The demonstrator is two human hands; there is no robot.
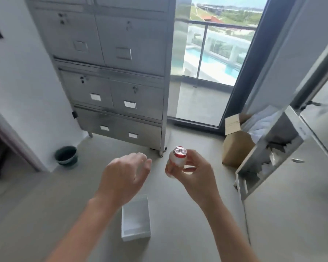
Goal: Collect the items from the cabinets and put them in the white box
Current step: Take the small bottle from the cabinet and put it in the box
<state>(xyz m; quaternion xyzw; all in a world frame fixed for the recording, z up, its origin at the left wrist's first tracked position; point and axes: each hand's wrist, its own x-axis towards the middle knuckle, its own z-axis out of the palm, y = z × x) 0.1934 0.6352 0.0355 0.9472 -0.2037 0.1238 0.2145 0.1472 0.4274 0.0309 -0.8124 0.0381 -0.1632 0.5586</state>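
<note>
Bright daylight enters through the glass balcony door [212, 59], where the outdoor view is washed pale. The steel cabinet [112, 72] just left of that door is soft with motion blur, its locks smeared. Straight lines far from the door bow with wide-angle distortion. Below the door, the foil cap of the small bottle [177, 157] catches a glint.

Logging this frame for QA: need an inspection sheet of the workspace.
Surface: grey tiled floor, bare around the box.
Job's things: small white bottle with red foil cap held up; white rectangular box on the floor below; steel cabinet, doors shut.
Clutter: open brown cardboard carton; dark green bucket.
Grippers: right hand pinches the bottle; left hand empty, fingers loose.
Cables: nothing seen.
Surroundings: glass balcony door, pool outside.
</note>
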